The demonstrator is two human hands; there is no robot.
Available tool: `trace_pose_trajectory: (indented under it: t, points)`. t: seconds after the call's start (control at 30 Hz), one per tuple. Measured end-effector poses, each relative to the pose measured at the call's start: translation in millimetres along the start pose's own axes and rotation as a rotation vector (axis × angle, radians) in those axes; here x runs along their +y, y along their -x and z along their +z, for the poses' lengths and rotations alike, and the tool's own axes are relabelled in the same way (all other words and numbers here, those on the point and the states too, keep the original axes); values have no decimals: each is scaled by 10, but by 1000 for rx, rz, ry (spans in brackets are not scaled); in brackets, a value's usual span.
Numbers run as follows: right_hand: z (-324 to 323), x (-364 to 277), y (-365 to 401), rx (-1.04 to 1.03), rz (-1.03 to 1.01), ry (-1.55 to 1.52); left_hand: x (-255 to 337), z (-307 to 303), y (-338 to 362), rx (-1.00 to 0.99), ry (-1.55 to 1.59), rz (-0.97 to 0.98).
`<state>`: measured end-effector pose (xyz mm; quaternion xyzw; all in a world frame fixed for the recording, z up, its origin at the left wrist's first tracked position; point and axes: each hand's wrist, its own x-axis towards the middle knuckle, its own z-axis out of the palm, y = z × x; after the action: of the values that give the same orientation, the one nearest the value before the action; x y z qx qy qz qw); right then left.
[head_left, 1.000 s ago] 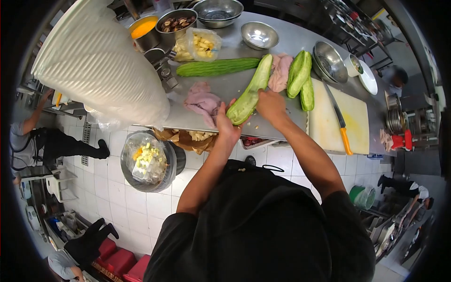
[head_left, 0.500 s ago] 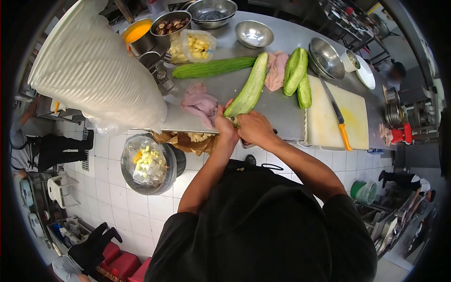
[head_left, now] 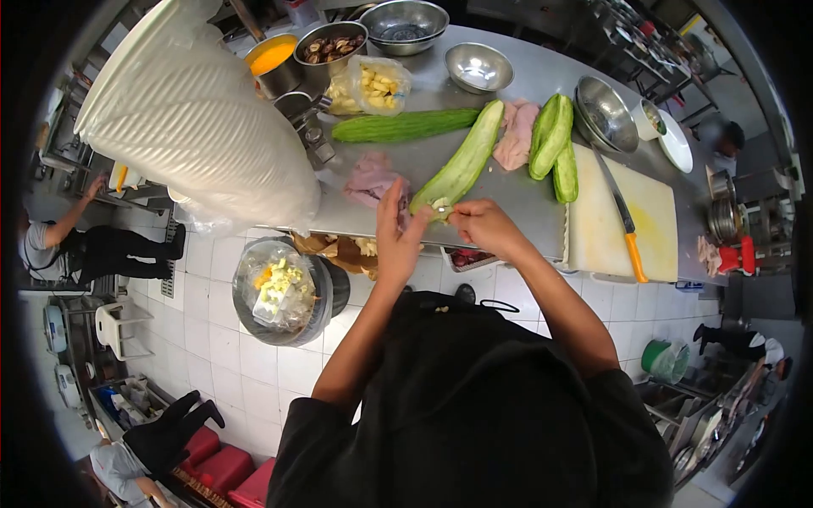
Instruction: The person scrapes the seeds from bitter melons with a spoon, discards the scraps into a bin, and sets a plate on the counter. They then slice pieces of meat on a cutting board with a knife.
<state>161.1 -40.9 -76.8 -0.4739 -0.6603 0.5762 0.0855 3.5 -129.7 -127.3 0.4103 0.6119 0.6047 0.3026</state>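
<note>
On the steel table lies a halved green gourd (head_left: 464, 161), cut face up, its near end between my hands. My right hand (head_left: 489, 227) is closed round a small metal spoon (head_left: 444, 209) at that end, with pale pulp by its tip. My left hand (head_left: 396, 237) is at the gourd's near left side, fingers apart and extended. A pink cloth (head_left: 369, 178) lies just left of it, and another pink cloth (head_left: 516, 135) is beyond the gourd. A whole green gourd (head_left: 405, 125) lies across behind, and more gourd halves (head_left: 550, 140) are at the right.
A knife (head_left: 622, 212) with an orange handle lies on a cutting board (head_left: 584, 245). Steel bowls (head_left: 479, 68) stand at the back. Wrapped stacked containers (head_left: 203, 127) rise at the left. Below is a lined bin (head_left: 279, 292). Other people (head_left: 127, 250) are further off.
My left hand has opened and moved off the gourd's end. My right hand has drawn to the right, and the spoon now shows. The view has shifted slightly.
</note>
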Motion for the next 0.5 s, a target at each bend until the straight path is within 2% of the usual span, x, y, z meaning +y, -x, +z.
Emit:
trace_pose_trajectory:
  t: [0.1, 0.2, 0.23, 0.33, 0.5]
  points:
    - [211, -258, 105, -194, 73, -199, 409, -173, 167, -50, -1, 21]
    - [398, -353, 125, -351, 125, -205, 247, -501, 230, -129, -12, 157]
    - [468, -287, 75, -483, 103, -307, 387, -620, 284, -132, -137, 58]
    - [706, -295, 70, -516, 59, -197, 312, -838, 421, -100, -247, 127]
    - [965, -396, 119, -460, -188, 87, 154, -1095, 549, 11, -280, 153]
